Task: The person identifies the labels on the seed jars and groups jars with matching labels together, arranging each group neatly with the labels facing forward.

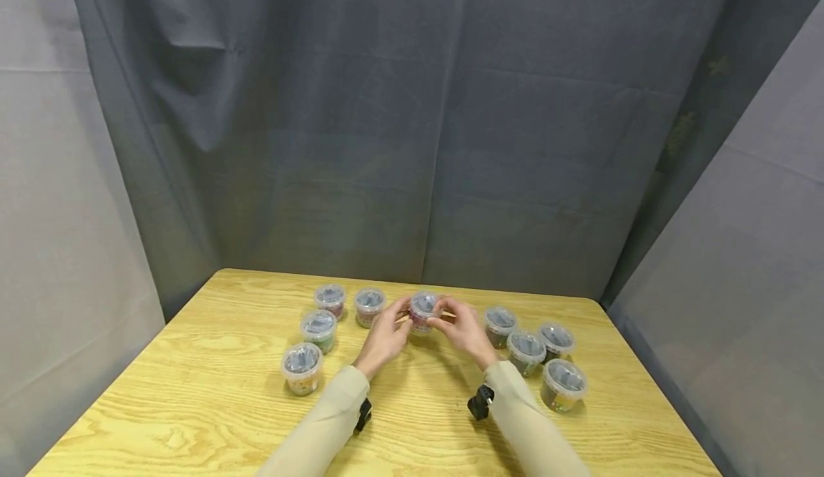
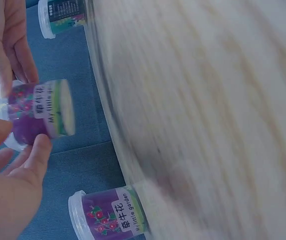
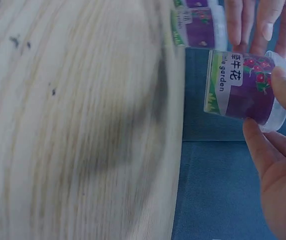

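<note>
Both hands hold one clear plastic tub (image 1: 423,303) with a lid and a purple flower label reading "My little garden". In the left wrist view the same tub (image 2: 30,112) is raised off the tabletop, its base facing the wood. My left hand (image 1: 386,335) grips its left side with thumb and fingers. From the right, my right hand (image 1: 465,330) pinches it near the lid; the right wrist view shows this hand's fingers (image 3: 255,137) against the purple label. A similar purple tub (image 1: 370,307) stands just left of the left hand. Right of the right hand is another lidded tub (image 1: 500,325).
On the left of the wooden table (image 1: 212,377) stand more tubs, including a green-labelled one (image 1: 318,330) and an orange-labelled one (image 1: 302,368). Several tubs cluster at the right, the nearest a yellow-labelled one (image 1: 563,385). A grey curtain (image 1: 347,141) hangs behind the table.
</note>
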The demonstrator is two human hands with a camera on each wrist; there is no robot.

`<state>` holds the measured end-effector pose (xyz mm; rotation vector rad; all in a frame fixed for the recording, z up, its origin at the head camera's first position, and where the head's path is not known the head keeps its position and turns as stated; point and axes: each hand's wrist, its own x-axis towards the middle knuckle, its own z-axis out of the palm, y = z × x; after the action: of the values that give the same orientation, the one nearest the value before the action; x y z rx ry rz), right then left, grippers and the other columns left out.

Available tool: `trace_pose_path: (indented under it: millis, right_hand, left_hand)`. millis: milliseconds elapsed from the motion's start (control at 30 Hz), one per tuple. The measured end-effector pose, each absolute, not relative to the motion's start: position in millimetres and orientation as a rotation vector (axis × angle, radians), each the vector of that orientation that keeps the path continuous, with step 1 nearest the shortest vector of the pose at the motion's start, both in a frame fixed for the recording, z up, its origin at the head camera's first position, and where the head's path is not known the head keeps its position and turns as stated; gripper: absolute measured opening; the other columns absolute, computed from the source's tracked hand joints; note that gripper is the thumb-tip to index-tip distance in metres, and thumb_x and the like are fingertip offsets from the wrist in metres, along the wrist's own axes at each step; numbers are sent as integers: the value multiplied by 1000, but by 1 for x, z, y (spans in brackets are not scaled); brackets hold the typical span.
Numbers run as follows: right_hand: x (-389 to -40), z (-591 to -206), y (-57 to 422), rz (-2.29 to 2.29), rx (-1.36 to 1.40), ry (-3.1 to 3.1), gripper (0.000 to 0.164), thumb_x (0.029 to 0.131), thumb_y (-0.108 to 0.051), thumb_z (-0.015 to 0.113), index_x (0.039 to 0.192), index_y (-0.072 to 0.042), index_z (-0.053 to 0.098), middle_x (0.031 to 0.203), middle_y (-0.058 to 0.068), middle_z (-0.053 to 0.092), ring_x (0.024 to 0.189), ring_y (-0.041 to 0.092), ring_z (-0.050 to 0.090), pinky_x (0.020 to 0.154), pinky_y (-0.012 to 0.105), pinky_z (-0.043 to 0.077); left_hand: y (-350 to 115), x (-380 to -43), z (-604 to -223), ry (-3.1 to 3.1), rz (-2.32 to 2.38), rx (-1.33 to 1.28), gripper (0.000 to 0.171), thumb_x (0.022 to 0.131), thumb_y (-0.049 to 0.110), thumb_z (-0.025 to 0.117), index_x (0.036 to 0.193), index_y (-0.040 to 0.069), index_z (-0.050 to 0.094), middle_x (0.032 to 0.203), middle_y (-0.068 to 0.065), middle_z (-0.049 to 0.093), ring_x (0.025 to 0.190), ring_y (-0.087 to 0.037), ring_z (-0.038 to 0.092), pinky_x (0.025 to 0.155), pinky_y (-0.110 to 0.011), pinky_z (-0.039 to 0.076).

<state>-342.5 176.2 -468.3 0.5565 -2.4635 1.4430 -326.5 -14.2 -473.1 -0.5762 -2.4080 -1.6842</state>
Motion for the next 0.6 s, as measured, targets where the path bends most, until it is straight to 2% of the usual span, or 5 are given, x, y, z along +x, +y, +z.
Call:
trace_pose_path:
  millis: [100,367,600]
  right_hand:
    - [-347,-472,172,1368,597,-2479,14,85,-6,75,90,-4,61,110,14,67,110,31,65,95,44,55]
    - [-361,-475,160,1149,660,-2608,15,85,-6,75,88,-3,61,97,10,66,105,27,66,92,40,57]
    - [-373,-474,152,1013,695,-2656,14,86,-5,73,89,-2,59,95,11,67,97,25,66,82,39,60]
  left_hand:
    - [-16,-326,-475,-2470,-1613,-555,49,99,1,48,148,2,40,145,-20,49,130,-36,52,105,-42,49]
    - [-20,-330,-479,-2651,-1465,-475,51,100,0,41,151,4,35,146,-20,49,129,-36,52,105,-48,47]
    - [-21,-335,-478,-2780,-1468,-446,57,100,2,39,154,-1,22,156,-20,33,145,-33,32,119,-49,29]
